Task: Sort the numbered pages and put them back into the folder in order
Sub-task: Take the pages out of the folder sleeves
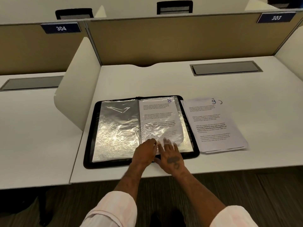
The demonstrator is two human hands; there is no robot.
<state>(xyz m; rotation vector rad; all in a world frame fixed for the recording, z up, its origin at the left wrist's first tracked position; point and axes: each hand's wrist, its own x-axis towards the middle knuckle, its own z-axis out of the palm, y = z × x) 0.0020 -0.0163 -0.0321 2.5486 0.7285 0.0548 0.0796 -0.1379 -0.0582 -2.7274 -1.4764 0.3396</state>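
Black fabric folder (89,145): lying open, showing white page 8 (157,115)
Left hand (144,152): pinching page's lower edge
Right hand (171,154): pressing flat-fingered

I am reading a handwritten blue "8" at the top right corner of the page (157,115) lying in the right-hand sleeve (186,126) of the open folder (91,136). Just right of the folder, the top sheet of the page stack (211,125) is showing a handwritten "9". Far behind the folder, the left partition sign (61,28) is reading "304" and the right partition sign (276,18) "303". The printed paragraphs are coming out too small to read.
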